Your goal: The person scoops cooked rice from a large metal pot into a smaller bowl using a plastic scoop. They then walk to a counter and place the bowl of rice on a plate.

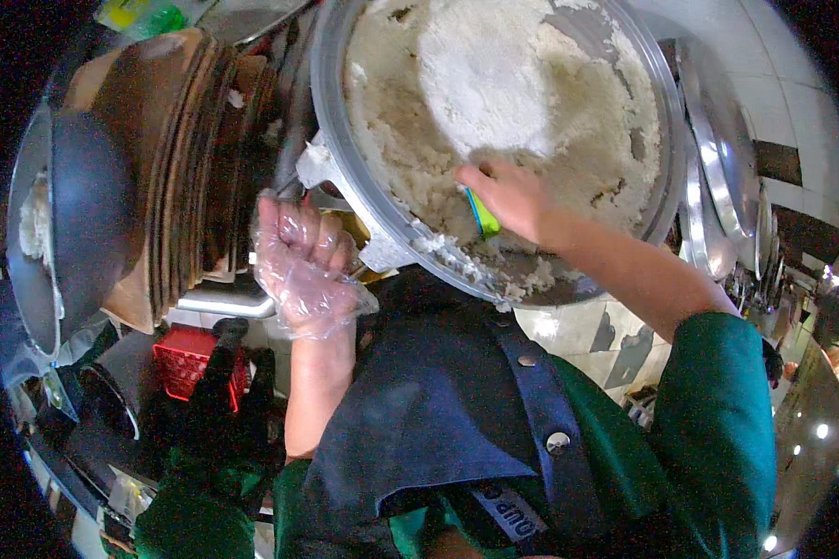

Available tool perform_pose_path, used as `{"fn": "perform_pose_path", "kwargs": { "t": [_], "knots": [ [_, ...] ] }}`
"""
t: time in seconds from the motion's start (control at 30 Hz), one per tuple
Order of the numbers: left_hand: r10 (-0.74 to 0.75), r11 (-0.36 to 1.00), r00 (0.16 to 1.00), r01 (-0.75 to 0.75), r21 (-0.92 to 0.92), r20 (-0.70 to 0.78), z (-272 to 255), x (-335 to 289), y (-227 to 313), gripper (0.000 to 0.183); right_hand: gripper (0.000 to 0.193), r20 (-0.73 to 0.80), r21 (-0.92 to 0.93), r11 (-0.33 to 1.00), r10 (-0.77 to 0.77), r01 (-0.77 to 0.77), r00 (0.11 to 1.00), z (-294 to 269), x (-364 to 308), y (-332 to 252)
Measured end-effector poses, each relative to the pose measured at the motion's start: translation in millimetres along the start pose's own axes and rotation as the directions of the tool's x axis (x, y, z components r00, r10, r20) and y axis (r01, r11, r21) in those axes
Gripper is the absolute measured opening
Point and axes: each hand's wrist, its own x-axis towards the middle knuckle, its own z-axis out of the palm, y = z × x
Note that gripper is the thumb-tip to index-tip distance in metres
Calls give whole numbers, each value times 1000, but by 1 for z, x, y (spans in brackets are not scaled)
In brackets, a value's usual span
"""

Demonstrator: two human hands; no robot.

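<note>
Currently right grip [513, 199] clasps green tool [482, 216]; left grip [304, 252] curled beside basin [334, 121], hold unclear.

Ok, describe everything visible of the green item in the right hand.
The green item is bright green with a blue edge on its left, and looks like plastic. The right hand grips it, hiding much of it. The narrow visible part slants over pale, crumbly food inside the round basin; contact is unclear.
</note>
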Motion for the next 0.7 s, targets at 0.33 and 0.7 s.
{"fn": "perform_pose_path", "kwargs": {
  "t": [0.33,0.7],
  "knots": [
    [-42,999,993,43,-9,109,-4,11,1,40,43,298,917,358,-323,-175,898,-32,41,7],
    [28,1000,1000,-28,12,13,3,8,-2,43,41,-98,-466,318,-946,826,310,-17,117,-40]
  ]
}}
